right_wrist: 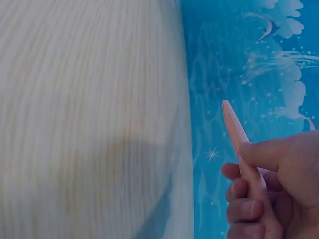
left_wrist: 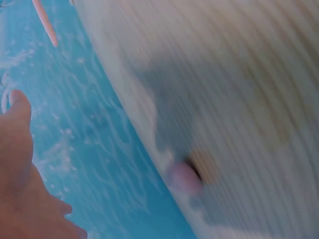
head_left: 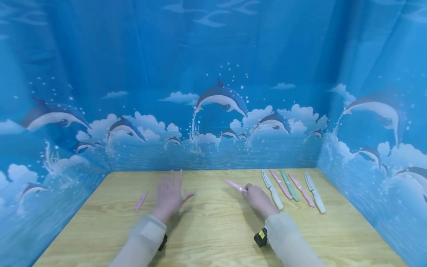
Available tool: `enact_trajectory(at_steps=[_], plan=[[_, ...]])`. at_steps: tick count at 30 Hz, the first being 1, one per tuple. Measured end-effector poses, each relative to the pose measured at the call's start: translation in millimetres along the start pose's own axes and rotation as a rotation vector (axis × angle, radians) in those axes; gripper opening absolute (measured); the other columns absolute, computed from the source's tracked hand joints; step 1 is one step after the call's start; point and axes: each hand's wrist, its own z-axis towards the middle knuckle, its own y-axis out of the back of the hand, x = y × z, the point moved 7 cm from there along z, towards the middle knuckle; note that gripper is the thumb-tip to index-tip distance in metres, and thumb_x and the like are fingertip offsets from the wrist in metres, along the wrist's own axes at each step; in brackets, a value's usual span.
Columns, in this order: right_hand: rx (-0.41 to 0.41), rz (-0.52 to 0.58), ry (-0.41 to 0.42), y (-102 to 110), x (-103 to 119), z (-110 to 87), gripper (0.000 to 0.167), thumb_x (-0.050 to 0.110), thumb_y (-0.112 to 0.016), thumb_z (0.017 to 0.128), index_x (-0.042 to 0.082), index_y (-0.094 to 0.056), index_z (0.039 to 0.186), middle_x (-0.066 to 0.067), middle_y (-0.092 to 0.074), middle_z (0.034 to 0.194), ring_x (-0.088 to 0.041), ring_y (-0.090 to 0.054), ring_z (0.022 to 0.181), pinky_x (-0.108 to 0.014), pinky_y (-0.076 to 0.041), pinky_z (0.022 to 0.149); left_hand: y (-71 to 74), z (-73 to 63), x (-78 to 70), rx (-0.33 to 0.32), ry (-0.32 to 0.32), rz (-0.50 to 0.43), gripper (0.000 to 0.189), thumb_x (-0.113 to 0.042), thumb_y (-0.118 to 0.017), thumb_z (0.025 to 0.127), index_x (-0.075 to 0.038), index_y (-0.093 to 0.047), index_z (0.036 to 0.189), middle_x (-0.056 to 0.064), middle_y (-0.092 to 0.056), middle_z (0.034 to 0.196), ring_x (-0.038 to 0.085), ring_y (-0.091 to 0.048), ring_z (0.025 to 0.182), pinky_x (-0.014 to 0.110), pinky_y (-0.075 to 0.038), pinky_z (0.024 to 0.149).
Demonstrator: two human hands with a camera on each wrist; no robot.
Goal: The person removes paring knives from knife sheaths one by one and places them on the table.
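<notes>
where dolphin curtains (head_left: 166, 48) edge wood-grain table (head_left: 208, 230), pink knife (head_left: 235, 185) held

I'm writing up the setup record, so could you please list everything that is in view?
Held knife: one, pink, in the right hand's fingers
Pale knives: two, whitish, at either end of the row on the table's right side
Pink knives: two, pink, within that row
Green knife: one, green, between the pink ones
Small piece: one, pink, on the table left of the left hand
Table: one, light wood, beneath everything
Backdrop: blue with dolphins and clouds, behind and beside the table
Wrist devices: two, black, one at each wrist
Sleeves: two, whitish, on both arms
Left hand: one, over the table, fingers spread
Right hand: one, gripping the held knife
</notes>
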Motion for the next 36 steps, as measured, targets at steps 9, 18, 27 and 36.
enact_trajectory(at_steps=[9, 18, 27, 36], plan=[[-0.026, -0.036, 0.076, -7, 22, -12.8, 0.023, 0.021, -0.055, 0.098, 0.003, -0.062, 0.111, -0.003, -0.061, 0.079, -0.016, -0.048, 0.060, -0.029, -0.041, 0.054, -8.1, -6.3, -31.4, -0.003, -0.036, -0.060, 0.094, -0.059, -0.055, 0.089, -0.013, -0.009, 0.156, 0.022, 0.001, 0.160, 0.050, 0.003, 0.144, 0.069, -0.006, 0.112], [-0.020, -0.054, 0.181, -9, 44, -27.2, 0.020, 0.023, -0.058, 0.097, 0.007, -0.064, 0.107, 0.000, -0.062, 0.079, -0.014, -0.047, 0.059, -0.028, -0.041, 0.055, -9.4, -15.5, -47.0, -0.033, -0.051, -0.052, 0.097, -0.066, -0.053, 0.085, -0.019, -0.005, 0.156, 0.015, 0.003, 0.161, 0.044, 0.005, 0.146, 0.067, -0.001, 0.112], [0.015, -0.097, 0.258, -8, 55, -42.2, 0.018, 0.024, -0.061, 0.094, 0.009, -0.066, 0.102, 0.001, -0.065, 0.084, -0.010, -0.052, 0.066, -0.032, -0.048, 0.062, -1.4, -33.6, -65.4, -0.078, -0.135, -0.094, 0.096, -0.056, -0.060, 0.086, -0.015, -0.009, 0.156, 0.017, 0.000, 0.161, 0.047, 0.002, 0.145, 0.072, -0.002, 0.109], [0.105, -0.088, 0.377, -2, 62, -50.5, 0.017, 0.022, -0.060, 0.095, 0.008, -0.066, 0.103, 0.003, -0.063, 0.083, -0.010, -0.053, 0.069, -0.032, -0.047, 0.064, 8.5, -43.8, -83.9, -0.085, -0.266, -0.075, 0.091, -0.053, -0.063, 0.086, -0.009, -0.020, 0.154, 0.020, -0.011, 0.160, 0.046, -0.007, 0.146, 0.070, -0.014, 0.110]])
